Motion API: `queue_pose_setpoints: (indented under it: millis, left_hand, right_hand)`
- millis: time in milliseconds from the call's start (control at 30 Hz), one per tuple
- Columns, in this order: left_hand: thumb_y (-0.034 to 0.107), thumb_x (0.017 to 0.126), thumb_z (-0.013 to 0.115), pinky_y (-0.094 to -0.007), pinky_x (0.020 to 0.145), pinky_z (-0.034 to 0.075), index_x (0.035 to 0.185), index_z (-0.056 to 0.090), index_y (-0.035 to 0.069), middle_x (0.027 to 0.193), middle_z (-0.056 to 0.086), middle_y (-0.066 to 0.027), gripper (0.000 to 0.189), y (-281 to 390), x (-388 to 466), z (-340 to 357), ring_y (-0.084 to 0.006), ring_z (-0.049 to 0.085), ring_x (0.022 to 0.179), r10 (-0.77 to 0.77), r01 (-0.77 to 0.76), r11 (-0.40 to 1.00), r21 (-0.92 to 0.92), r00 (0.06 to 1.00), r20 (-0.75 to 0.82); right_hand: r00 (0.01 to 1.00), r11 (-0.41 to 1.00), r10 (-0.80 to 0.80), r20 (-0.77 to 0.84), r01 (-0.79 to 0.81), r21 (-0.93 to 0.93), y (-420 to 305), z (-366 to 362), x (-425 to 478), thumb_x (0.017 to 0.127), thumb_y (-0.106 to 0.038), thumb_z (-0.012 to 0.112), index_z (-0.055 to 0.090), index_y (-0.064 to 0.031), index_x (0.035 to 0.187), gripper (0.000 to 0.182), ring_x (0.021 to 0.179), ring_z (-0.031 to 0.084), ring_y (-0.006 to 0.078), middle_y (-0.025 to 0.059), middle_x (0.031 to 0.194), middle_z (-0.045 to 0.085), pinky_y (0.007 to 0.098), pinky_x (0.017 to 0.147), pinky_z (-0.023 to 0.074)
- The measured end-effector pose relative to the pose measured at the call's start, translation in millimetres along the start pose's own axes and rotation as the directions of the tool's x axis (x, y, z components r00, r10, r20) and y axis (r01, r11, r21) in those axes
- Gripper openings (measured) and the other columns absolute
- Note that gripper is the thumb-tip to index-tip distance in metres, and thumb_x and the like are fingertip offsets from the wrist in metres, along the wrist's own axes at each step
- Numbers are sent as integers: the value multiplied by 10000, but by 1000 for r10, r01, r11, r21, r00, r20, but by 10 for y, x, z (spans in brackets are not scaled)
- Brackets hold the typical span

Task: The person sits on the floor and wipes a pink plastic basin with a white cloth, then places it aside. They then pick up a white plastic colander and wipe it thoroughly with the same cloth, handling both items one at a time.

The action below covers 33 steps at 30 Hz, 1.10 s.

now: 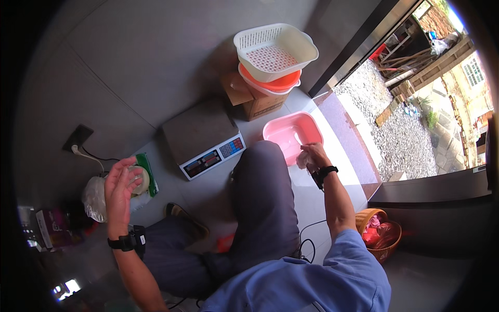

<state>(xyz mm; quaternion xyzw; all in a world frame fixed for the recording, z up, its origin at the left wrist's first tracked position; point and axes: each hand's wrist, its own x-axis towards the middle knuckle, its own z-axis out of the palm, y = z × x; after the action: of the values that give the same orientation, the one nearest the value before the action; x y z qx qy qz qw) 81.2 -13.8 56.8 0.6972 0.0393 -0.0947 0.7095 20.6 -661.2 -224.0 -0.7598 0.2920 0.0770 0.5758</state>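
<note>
My left hand [120, 191] is raised palm up, its fingers apart and holding nothing. Just behind its fingers, partly hidden, is a pale roll [144, 180], perhaps of tape, by a green and white plastic packet [151, 171]. Clear plastic bags [94, 198] lie to the left of that hand. My right hand [317, 155] grips a crumpled piece of clear plastic [304, 160] over the near right rim of a pink plastic basin [273, 134]. Light glints off the bottom of the basin.
A digital weighing scale [200, 132] sits on the floor before my knee. Behind it, a white colander [275, 72] and an orange-lined basin [269, 86] are stacked on a cardboard box [267, 107]. A wicker basket [384, 253] holds red bags. A doorway threshold [351, 134] leads out to gravel.
</note>
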Motion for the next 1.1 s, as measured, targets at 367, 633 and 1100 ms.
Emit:
queue_pose_setpoints:
  millis: [367, 633, 1100]
  left_hand:
    - [241, 1076, 578, -321, 909, 528, 1261, 639, 65, 1300, 652, -67, 263, 117, -131, 5, -173, 660, 1097, 66, -63, 992, -105, 998, 20]
    - [260, 1053, 624, -304, 890, 534, 1295, 624, 73, 1272, 663, -48, 306, -251, -26, 81, -160, 660, 1092, -7, 10, 997, -75, 999, 45]
    - [265, 1011, 681, -474, 1130, 424, 1590, 304, 87, 1525, 473, -113, 713, -244, -257, 480, -268, 497, 1386, 174, -320, 739, -593, 941, -291]
  right_hand:
    - [950, 824, -312, 36, 251, 507, -3490, 851, 320, 957, -416, 650, 621, 23, 1316, 568, 1168, 585, 256, 140, 1319, 638, 363, 991, 451]
    - [958, 958, -218, -188, 247, 147, -3238, 794, 544, 848, -245, 640, 684, 48, 940, 310, 712, 603, 207, 96, 824, 654, 348, 639, 456]
    - [652, 719, -694, 305, 645, 258, -3620, 2830, -2056, 969, -130, 621, 526, 98, 1289, 404, 1002, 650, 166, 155, 1135, 705, 335, 903, 518]
